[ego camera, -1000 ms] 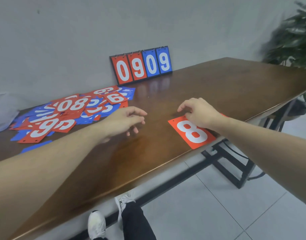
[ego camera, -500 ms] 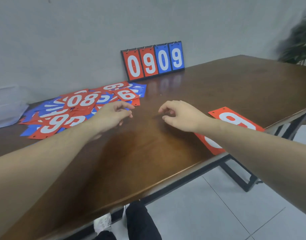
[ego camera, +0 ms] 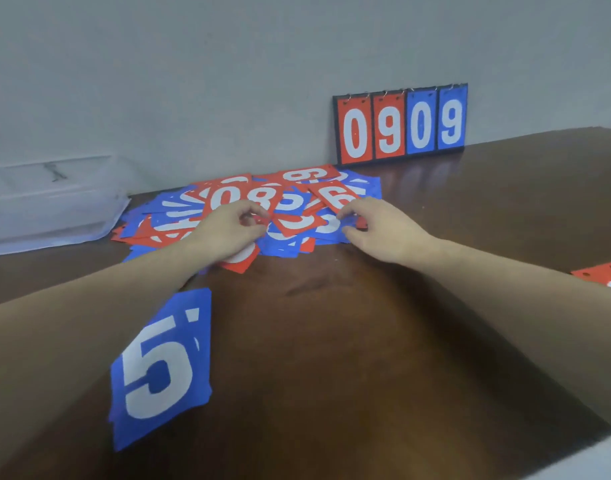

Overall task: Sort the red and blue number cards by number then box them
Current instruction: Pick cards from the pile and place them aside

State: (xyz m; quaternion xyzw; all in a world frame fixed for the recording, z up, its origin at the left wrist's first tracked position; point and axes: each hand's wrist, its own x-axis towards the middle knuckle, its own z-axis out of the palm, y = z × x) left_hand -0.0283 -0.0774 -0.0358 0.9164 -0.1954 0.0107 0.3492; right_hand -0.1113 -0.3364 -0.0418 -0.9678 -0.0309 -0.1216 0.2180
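**Both hands at the card pile**

Head view: a loose pile of red and blue number cards [ego camera: 262,209] lies on the brown wooden table [ego camera: 366,341], toward its far left side near the wall. The cards overlap at odd angles; a red 0 and a red 8 sit side by side on top, and a red 6 lies tilted toward the pile's right end.

The left hand [ego camera: 227,230] rests on the near middle of the pile with its fingers curled, thumb and fingertips drawn together at the edge of a card; whether it truly pinches that card cannot be told through the blur. The right hand [ego camera: 380,230] is at the pile's right edge, fingers curled, thumb and forefinger apart around the cards' edge; whether it grips a card cannot be told either.

A blue 5 card [ego camera: 162,368] lies alone on the near left of the table, well apart from the pile, partly under the left forearm. A red card [ego camera: 605,273] shows at the right edge of the view, mostly cut off.

A scoreboard stand [ego camera: 401,124] reading 0 9 0 9, 2 red panels then 2 blue, leans upright against the wall behind the pile. A clear plastic box [ego camera: 47,206] sits at the far left, just beside the pile.
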